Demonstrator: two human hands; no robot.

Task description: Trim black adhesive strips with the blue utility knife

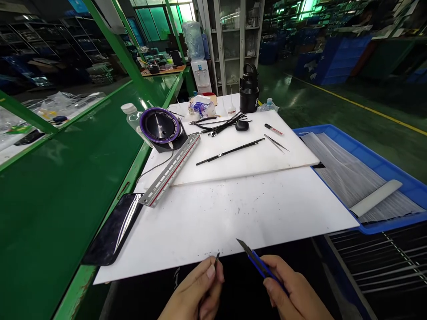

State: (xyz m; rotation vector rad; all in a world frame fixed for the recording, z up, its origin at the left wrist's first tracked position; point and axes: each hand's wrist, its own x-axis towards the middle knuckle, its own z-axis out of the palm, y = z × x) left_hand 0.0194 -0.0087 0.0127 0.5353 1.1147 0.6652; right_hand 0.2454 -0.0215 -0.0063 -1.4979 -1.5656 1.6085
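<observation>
At the desk's near left corner, a dark phone lies across the left edge, so a bump from an elbow could tip it off. Beside it a slotted metal bar slants up from the left edge, its far part resting on a white board; a knock to its near end might swing it. The left hand is just off the near edge, fingers pinched tight on a small dark piece, only its tip showing; so slight a hold could let it slip and drop below the desk. Farther back, a thin black strip lies on the board. Next, the right hand has its fingers curled around a blue cutter knife, blade bared and pointing toward the desk, apart from the piece. If the blade skids, it could nick the left fingertips. Behind, tweezers lie on the board, clear of both hands.
</observation>
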